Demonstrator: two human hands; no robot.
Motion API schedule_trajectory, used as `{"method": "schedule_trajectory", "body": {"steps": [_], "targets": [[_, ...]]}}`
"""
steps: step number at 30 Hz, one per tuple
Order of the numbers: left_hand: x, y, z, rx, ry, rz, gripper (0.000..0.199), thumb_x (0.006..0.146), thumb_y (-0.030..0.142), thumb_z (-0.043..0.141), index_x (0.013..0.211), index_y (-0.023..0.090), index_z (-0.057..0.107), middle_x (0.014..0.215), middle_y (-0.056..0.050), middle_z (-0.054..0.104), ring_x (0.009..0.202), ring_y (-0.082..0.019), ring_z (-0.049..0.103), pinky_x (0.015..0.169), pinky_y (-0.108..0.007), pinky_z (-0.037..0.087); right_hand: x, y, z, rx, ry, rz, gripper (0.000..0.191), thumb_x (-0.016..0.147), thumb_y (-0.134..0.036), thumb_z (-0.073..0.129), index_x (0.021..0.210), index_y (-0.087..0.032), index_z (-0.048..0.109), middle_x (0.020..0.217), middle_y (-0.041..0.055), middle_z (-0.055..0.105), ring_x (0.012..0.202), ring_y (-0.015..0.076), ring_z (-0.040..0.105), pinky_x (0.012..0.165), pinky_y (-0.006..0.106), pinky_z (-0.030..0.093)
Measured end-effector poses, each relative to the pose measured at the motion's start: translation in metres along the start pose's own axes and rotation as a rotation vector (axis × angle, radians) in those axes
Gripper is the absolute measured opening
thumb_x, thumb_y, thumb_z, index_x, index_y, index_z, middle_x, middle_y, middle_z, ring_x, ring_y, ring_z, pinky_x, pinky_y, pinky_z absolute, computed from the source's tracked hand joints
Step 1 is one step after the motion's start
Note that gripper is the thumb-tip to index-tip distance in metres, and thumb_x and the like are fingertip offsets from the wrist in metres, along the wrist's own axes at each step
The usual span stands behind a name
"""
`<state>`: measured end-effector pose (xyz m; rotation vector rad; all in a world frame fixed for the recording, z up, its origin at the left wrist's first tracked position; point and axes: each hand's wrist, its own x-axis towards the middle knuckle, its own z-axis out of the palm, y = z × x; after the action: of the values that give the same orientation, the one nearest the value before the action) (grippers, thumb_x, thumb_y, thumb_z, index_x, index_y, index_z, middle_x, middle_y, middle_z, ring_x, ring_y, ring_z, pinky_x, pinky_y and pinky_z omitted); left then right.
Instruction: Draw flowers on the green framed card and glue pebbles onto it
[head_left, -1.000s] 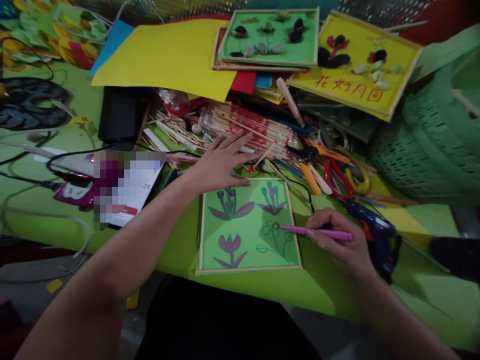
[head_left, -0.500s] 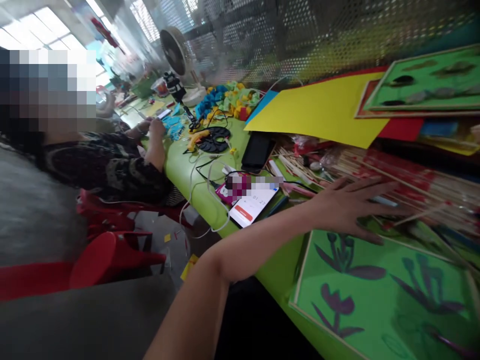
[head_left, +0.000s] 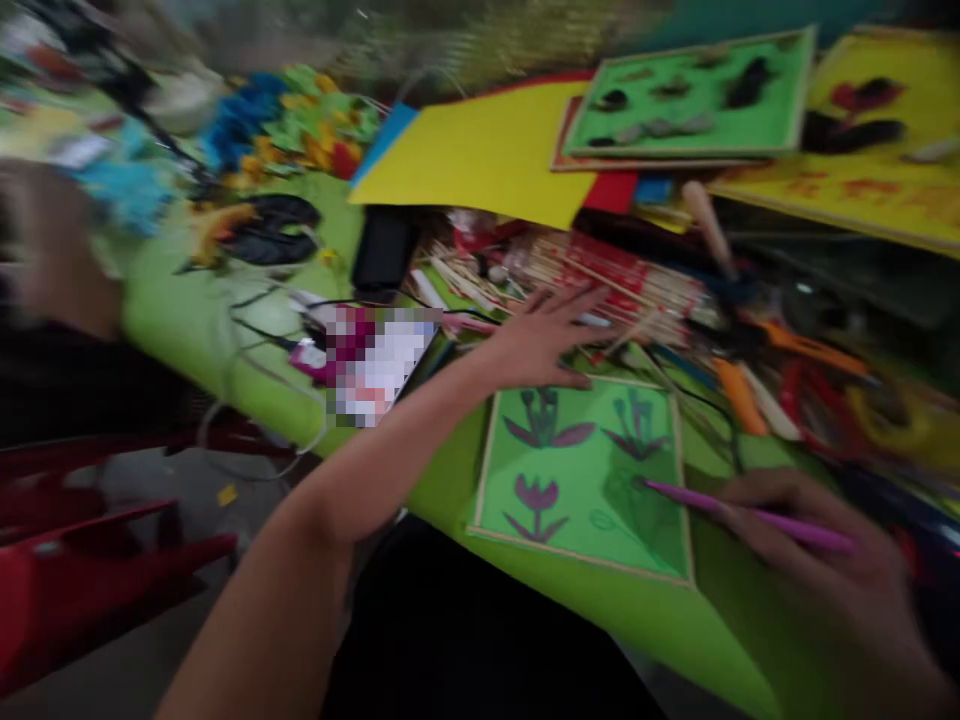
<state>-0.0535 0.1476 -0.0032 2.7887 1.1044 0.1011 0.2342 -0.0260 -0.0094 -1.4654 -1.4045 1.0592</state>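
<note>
Green-covered table [head_left: 172, 290]: the surface that bears all the items before you. Yellow sheet [head_left: 465, 150]: beyond the framed flower panel [head_left: 581, 475] and toward its left. The panel, the landmark for every place given here, lies flat on the table, bearing three purple-coloured flowers [head_left: 537, 493] and, at its lower right, an outlined flower [head_left: 630, 505]. Expect it to be light and fairly stiff, its thin edging liable to loosen if pried; lift it by opposite sides of the wooden frame [head_left: 576, 555], clear of the ink.

Packet of wooden sticks [head_left: 637, 275]: beyond the panel's far edge, probably an uneven, shifting rest for a palm. Left hand [head_left: 551, 325]: at that far edge, your fingers spread and gripping nothing, the thumb close to the frame. Right hand [head_left: 810, 530]: at the panel's right, your thumb and fingers pinched around the pink marker pen [head_left: 686, 495]. This pen slants in over the panel's right edge, tip at the outlined flower; blur leaves it uncertain whether the two touch. Judge it light, rigid and a little slippery; hold the barrel behind the tip, as you do, and press gently to spare the nib.
</note>
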Motion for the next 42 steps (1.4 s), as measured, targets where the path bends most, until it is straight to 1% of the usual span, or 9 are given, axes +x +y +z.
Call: {"method": "schedule_trajectory", "body": {"steps": [1, 2, 7, 14, 22, 28, 33, 37, 42], "targets": [[0.0019, -0.0024, 0.0019, -0.04, 0.004, 0.014, 0.078, 0.091, 0.052, 0.069, 0.161, 0.036, 0.037, 0.174, -0.005, 0.017, 0.161, -0.03, 0.015, 0.129, -0.055, 0.014, -0.0019, 0.0015, -0.0032, -0.08, 0.008, 0.026, 0.011, 0.086, -0.034, 0.081, 0.084, -0.026, 0.074, 0.078, 0.0058, 0.067, 0.069, 0.0177, 0.061, 0.057, 0.028, 0.048], [0.0036, -0.0045, 0.0035, -0.077, 0.006, 0.025, 0.079, 0.091, 0.051, 0.071, 0.161, 0.036, 0.036, 0.175, -0.006, 0.016, 0.161, -0.03, 0.014, 0.129, -0.056, 0.013, -0.0022, 0.0031, -0.0052, -0.096, -0.018, 0.03, 0.012, 0.088, -0.036, 0.078, 0.083, -0.027, 0.073, 0.079, 0.0059, 0.067, 0.07, 0.0191, 0.062, 0.059, 0.03, 0.049], [0.0059, -0.0072, 0.0042, -0.161, 0.016, 0.034, 0.075, 0.091, 0.046, 0.072, 0.159, 0.037, 0.041, 0.175, -0.005, 0.015, 0.161, -0.032, 0.014, 0.128, -0.056, 0.008, 0.0034, 0.0093, -0.0044, -0.054, -0.028, -0.011, 0.015, 0.084, -0.037, 0.081, 0.083, -0.026, 0.07, 0.076, 0.0013, 0.065, 0.063, 0.0165, 0.058, 0.054, 0.029, 0.044], [0.0075, -0.0075, 0.0058, -0.151, 0.014, 0.019, 0.073, 0.092, 0.049, 0.071, 0.158, 0.039, 0.041, 0.175, -0.003, 0.014, 0.161, -0.03, 0.013, 0.128, -0.055, 0.008, 0.0008, 0.0088, -0.0036, 0.008, -0.055, -0.002, 0.012, 0.087, -0.033, 0.078, 0.084, -0.026, 0.069, 0.078, 0.0017, 0.066, 0.061, 0.0156, 0.055, 0.052, 0.029, 0.042], [0.0072, -0.0071, 0.0054, -0.151, 0.019, 0.02, 0.074, 0.091, 0.049, 0.072, 0.158, 0.039, 0.041, 0.175, -0.004, 0.015, 0.161, -0.03, 0.014, 0.128, -0.055, 0.008, 0.0028, 0.0061, -0.0029, -0.016, -0.108, -0.035, 0.007, 0.088, -0.028, 0.078, 0.088, -0.027, 0.071, 0.078, 0.0008, 0.068, 0.064, 0.0156, 0.059, 0.055, 0.028, 0.045], [0.0077, -0.0091, 0.0082, -0.164, 0.026, 0.028, 0.076, 0.09, 0.05, 0.073, 0.158, 0.037, 0.042, 0.175, -0.005, 0.015, 0.161, -0.032, 0.014, 0.128, -0.056, 0.008, 0.0016, 0.006, -0.0032, -0.052, -0.087, -0.04, 0.008, 0.088, -0.029, 0.078, 0.089, -0.026, 0.071, 0.078, 0.0004, 0.067, 0.064, 0.0153, 0.059, 0.057, 0.028, 0.045], [0.0078, -0.0097, 0.0095, -0.158, 0.055, 0.049, 0.077, 0.089, 0.049, 0.074, 0.158, 0.037, 0.043, 0.174, -0.008, 0.017, 0.161, -0.031, 0.015, 0.128, -0.058, 0.011, 0.0024, 0.0086, -0.0024, -0.048, -0.07, -0.042, 0.008, 0.088, -0.028, 0.078, 0.089, -0.026, 0.07, 0.077, -0.0001, 0.066, 0.064, 0.0149, 0.058, 0.056, 0.027, 0.044], [0.0074, -0.0089, 0.0083, -0.163, 0.053, 0.036, 0.074, 0.089, 0.047, 0.074, 0.156, 0.036, 0.045, 0.174, -0.007, 0.018, 0.16, -0.032, 0.017, 0.128, -0.058, 0.012, 0.0023, 0.0096, -0.0033, -0.012, -0.083, -0.038, 0.008, 0.088, -0.028, 0.078, 0.088, -0.027, 0.07, 0.078, -0.0001, 0.065, 0.065, 0.0152, 0.057, 0.057, 0.028, 0.044], [0.0073, -0.0085, 0.0076, -0.172, 0.047, 0.032, 0.073, 0.09, 0.05, 0.072, 0.157, 0.039, 0.043, 0.175, -0.003, 0.018, 0.161, -0.03, 0.016, 0.128, -0.056, 0.01, 0.0014, 0.0075, -0.003, -0.012, -0.089, -0.047, 0.007, 0.089, -0.027, 0.077, 0.09, -0.027, 0.07, 0.079, 0.0002, 0.066, 0.066, 0.0156, 0.059, 0.059, 0.028, 0.045]]}}
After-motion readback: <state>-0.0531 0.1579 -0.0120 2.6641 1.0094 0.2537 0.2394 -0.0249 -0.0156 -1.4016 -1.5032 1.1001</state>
